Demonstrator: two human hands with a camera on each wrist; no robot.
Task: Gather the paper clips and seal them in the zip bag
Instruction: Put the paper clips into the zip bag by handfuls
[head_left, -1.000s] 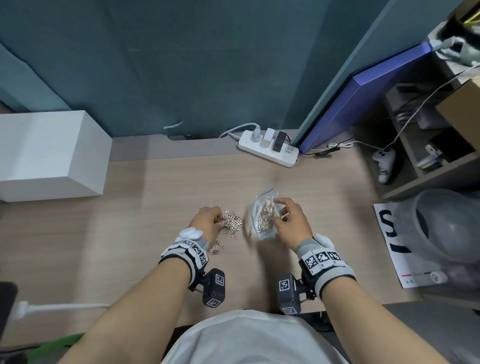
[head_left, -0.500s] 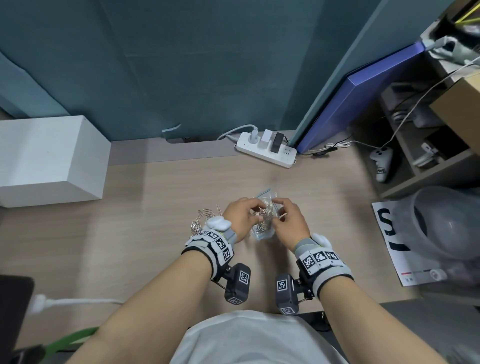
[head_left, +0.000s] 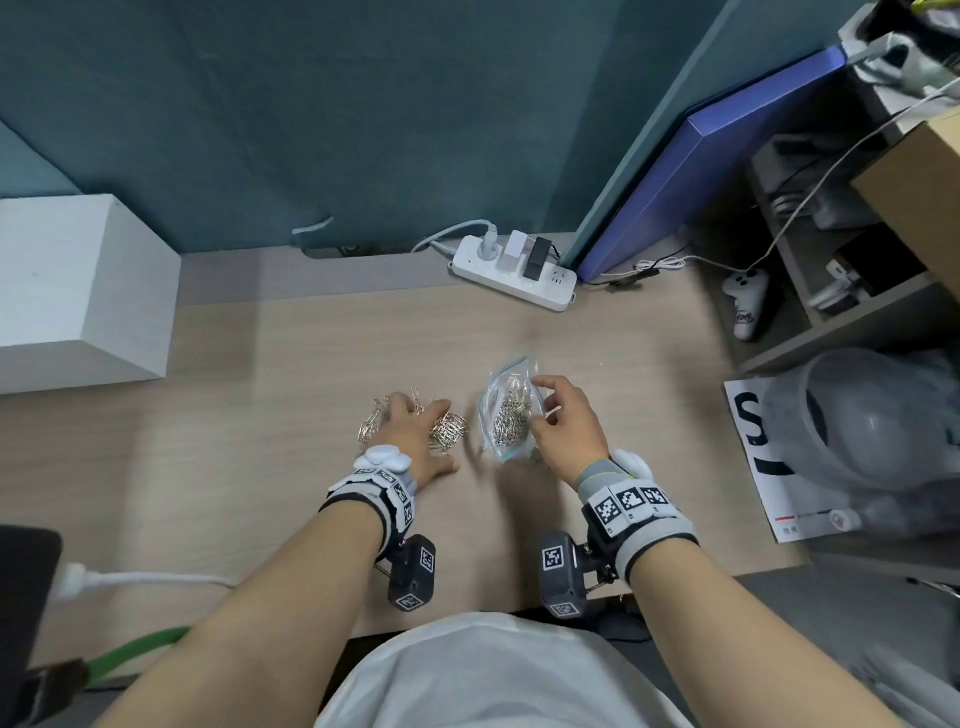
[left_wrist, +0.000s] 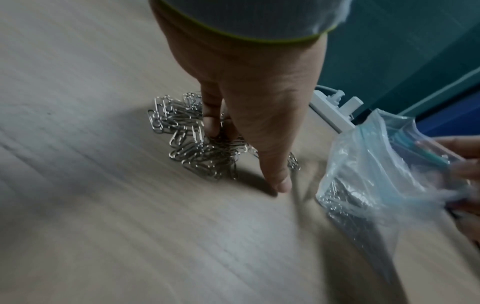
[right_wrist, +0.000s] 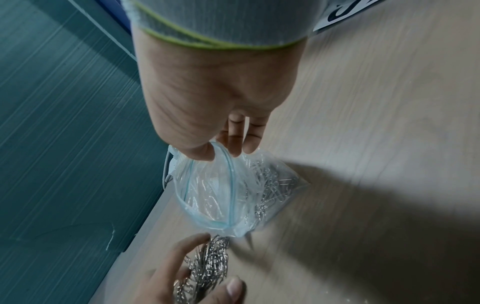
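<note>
A pile of silver paper clips (head_left: 449, 431) lies on the wooden desk (head_left: 311, 374). My left hand (head_left: 415, 431) lies spread over it, fingers pressing into the clips (left_wrist: 187, 139) and thumb resting apart on the desk. Just to the right, my right hand (head_left: 550, 410) pinches the rim of a clear zip bag (head_left: 506, 415) with a blue seal strip. The bag's mouth (right_wrist: 215, 191) gapes open toward the pile, and several clips lie inside it. The bag's bottom rests on the desk. Part of the pile is hidden under my left palm.
A white power strip (head_left: 514, 275) lies at the desk's back edge and a white box (head_left: 78, 291) at the far left. A blue board (head_left: 701, 171) leans at the back right beside shelves holding a game controller (head_left: 748, 301). A printed sheet (head_left: 753, 441) lies right.
Half a second ago my left hand was at the bag's mouth beside the right hand; it has moved back left onto the clip pile. The right hand still holds the bag.
</note>
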